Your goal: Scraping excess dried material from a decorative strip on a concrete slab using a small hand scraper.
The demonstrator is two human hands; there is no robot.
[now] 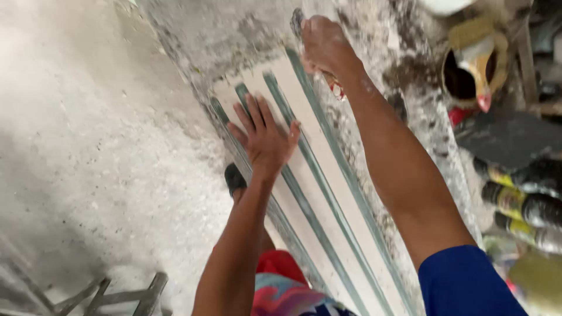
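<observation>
Left hand (264, 137) spread flat on pale strips (328, 193), centre frame; right hand (324, 47), top centre, fisted round a tool (335, 88). Keep steady press w/ left so the strips don't shift.

My right hand (325, 47) hides most of its blurred tool (333, 85); the striped panel (328, 193) runs off the bottom edge.

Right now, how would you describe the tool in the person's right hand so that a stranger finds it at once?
Start at the long white grooved moulding lying on the dusty workbench. Follow its grey-green grooves to the far end, where the right hand is closed on a brush. Only its dark tip shows above the fist and a red and white handle end below; the left hand lies flat and empty.
</observation>
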